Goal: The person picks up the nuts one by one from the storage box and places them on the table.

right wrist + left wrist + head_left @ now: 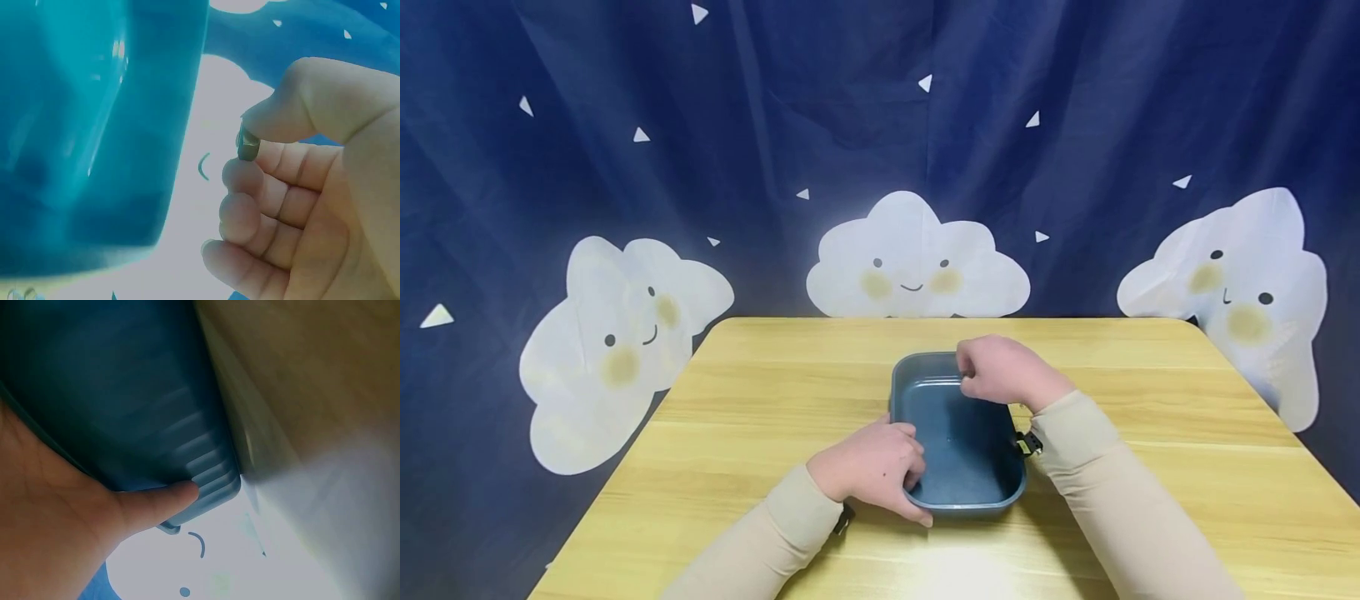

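Note:
A dark blue-green rectangular container point(958, 442) with rounded corners and an open top stands on the wooden table. My left hand point(880, 468) grips its near left rim, fingers curled over the inside. In the left wrist view the thumb point(159, 503) lies against the ribbed outer wall. Above the far right part of the container is my right hand point(1007, 371). It pinches a small dark, shiny, angular piece point(249, 145) between thumb and index finger, beside the container wall point(150, 125) in the right wrist view. The piece's exact kind cannot be told.
Small shiny rounded pieces point(25, 294) show at the lower left edge of the right wrist view, too cut off to identify. The wooden table point(775, 383) reaches back to a dark blue curtain point(850, 108) printed with white clouds. Black straps sit on both wrists.

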### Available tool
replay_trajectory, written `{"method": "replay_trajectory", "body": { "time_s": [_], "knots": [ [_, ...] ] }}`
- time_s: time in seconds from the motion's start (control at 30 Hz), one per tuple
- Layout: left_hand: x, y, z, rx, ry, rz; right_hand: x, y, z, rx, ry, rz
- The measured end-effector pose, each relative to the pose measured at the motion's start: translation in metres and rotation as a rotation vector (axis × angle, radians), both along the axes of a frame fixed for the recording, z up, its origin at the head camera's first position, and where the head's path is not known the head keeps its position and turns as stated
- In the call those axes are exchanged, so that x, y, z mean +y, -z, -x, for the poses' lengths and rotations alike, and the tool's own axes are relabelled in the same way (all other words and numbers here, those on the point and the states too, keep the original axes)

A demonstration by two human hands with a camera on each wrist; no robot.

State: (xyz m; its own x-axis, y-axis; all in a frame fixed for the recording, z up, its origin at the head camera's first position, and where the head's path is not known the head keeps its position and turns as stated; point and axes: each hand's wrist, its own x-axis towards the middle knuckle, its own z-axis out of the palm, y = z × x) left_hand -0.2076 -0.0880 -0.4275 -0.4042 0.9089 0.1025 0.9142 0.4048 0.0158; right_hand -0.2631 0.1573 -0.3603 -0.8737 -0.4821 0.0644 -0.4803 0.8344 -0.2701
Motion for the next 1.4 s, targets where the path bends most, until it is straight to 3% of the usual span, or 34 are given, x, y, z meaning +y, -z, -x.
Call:
{"method": "replay_trajectory", "body": {
  "time_s": [0.47,0.93,1.4],
  "knots": [
    [0.001,0.0,0.0,0.007,-0.012,0.026,0.048,0.012,0.001,0.006,0.043,0.074],
    [0.0,0.002,0.0,0.014,-0.019,0.022,0.097,0.031,-0.004,-0.017,0.149,0.11],
    [0.0,0.001,0.0,0.018,-0.018,0.038,0.129,0.055,-0.01,-0.108,0.178,0.049]
  ]
}}
